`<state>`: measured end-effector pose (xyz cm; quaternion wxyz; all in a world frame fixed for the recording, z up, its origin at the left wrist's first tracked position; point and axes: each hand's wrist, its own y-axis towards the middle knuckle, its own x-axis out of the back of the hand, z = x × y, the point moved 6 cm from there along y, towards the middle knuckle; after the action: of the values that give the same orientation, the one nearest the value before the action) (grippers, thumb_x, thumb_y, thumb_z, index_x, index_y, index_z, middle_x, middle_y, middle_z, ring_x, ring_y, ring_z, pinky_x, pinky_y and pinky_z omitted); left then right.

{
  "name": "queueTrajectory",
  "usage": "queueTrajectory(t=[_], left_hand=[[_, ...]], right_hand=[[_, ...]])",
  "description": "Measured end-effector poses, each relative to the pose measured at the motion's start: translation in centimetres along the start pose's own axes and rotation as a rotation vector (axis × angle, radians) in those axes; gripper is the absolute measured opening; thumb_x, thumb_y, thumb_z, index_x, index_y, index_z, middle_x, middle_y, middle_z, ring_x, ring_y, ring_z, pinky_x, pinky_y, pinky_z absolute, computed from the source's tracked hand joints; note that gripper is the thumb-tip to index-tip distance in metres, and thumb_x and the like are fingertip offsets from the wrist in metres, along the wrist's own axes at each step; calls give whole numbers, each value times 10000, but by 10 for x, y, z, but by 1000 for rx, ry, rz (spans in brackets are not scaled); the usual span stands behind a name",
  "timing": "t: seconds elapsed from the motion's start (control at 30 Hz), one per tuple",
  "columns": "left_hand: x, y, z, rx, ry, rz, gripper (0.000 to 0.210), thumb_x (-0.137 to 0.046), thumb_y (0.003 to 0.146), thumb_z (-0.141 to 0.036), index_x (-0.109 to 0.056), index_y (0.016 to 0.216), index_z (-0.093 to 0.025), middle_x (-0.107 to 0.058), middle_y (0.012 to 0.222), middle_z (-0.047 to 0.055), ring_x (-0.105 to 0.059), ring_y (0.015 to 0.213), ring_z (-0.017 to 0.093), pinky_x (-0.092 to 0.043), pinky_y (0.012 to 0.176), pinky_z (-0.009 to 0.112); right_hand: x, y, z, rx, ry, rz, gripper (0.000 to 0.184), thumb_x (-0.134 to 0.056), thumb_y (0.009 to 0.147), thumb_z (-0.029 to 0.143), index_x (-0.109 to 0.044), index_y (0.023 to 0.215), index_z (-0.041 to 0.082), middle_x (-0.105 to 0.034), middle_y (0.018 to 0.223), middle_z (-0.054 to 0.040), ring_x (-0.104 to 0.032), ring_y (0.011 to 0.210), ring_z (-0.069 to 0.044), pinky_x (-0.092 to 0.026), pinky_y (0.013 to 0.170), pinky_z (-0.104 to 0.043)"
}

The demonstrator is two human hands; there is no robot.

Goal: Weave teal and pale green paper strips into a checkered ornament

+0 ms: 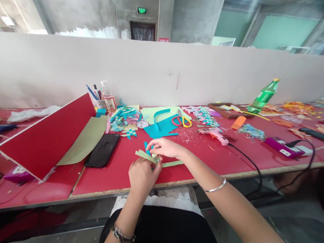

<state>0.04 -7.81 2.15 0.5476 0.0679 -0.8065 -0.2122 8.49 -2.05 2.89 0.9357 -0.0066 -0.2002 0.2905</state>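
Note:
My left hand (142, 173) is closed on light green paper strips (145, 156) near the table's front edge. Fingers of my right hand (164, 148) are bent over the same spot and meet a blue paper strip (146, 147) that crosses the green ones. Part of the crossing is hidden by my fingers. One more green strip (172, 163) lies flat under my right wrist. Beyond my hands, blue paper sheets (162, 128) lie with scissors (182, 120) with red and yellow handles on them. A small woven blue-and-green piece (130, 133) sits to the left.
A black phone (102, 150) and a red upright board (49, 136) stand left. Paper scraps (124, 117) heap behind. A pink glue gun (215, 135) with a trailing black cord, a purple power strip (285, 147) and a tilted green bottle (264, 96) are right.

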Motion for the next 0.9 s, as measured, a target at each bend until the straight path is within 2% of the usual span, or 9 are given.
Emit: queueTrajectory(t=[0.13, 0.33, 0.4, 0.47, 0.57, 0.67, 0.77, 0.9], left_hand=[[-2, 5, 1, 33, 48, 55, 424, -364, 798, -447, -614, 580, -183, -588, 575, 47, -540, 520, 156, -258, 471, 231], [-3, 9, 0, -2, 136, 25, 408, -335, 822, -369, -595, 604, -144, -601, 573, 76, -567, 555, 179, -289, 504, 251], [-3, 9, 0, -15, 132, 15, 379, -344, 819, -338, -588, 599, -151, -607, 579, 70, -570, 560, 181, -300, 518, 258], [-3, 8, 0, -22, 118, 2, 367, -346, 816, -315, -585, 585, -159, -607, 571, 63, -572, 562, 181, -309, 528, 264], [-2, 7, 1, -25, 102, -23, 384, -340, 818, -299, -580, 552, -161, -594, 543, 62, -575, 568, 181, -321, 539, 270], [-2, 6, 3, -15, 86, -42, 385, -349, 816, -307, -582, 547, -160, -579, 525, 63, -576, 569, 184, -325, 536, 273], [-3, 5, 3, -20, 74, -54, 373, -355, 817, -306, -581, 557, -161, -573, 525, 59, -575, 577, 183, -326, 537, 273], [-3, 4, 2, -36, 48, -58, 349, -356, 820, -283, -580, 582, -161, -577, 548, 50, -572, 595, 174, -329, 553, 272]], right_hand=[[0, 1, -2, 18, 4, -4, 124, -454, 769, 132, -535, 860, 154, -470, 541, 63, -411, 398, -35, -351, 405, -153], [-2, 3, -3, 28, 48, 8, 172, -420, 778, 107, -516, 912, 155, -465, 587, 56, -406, 442, -41, -366, 444, -161], [0, -1, 0, 45, 54, -14, 171, -409, 809, 162, -518, 940, 158, -493, 641, 36, -439, 493, -52, -398, 492, -175], [7, -10, 5, 109, 32, -88, 216, -368, 850, 254, -515, 985, 172, -532, 736, 8, -492, 596, -71, -432, 584, -198], [21, -35, 4, 189, -119, -206, 262, -379, 849, 311, -484, 1065, 207, -551, 838, -6, -526, 753, -101, -436, 719, -244], [26, -61, -11, 181, -370, -214, 311, -574, 729, 288, -529, 1027, 211, -538, 944, -23, -516, 858, -134, -419, 771, -269], [27, -74, -29, 139, -530, -218, 262, -600, 704, 242, -574, 962, 201, -535, 962, -37, -520, 868, -146, -405, 772, -280], [27, -74, -35, 141, -576, -263, 156, -527, 768, 243, -597, 900, 199, -568, 897, -27, -538, 807, -127, -393, 742, -264]])
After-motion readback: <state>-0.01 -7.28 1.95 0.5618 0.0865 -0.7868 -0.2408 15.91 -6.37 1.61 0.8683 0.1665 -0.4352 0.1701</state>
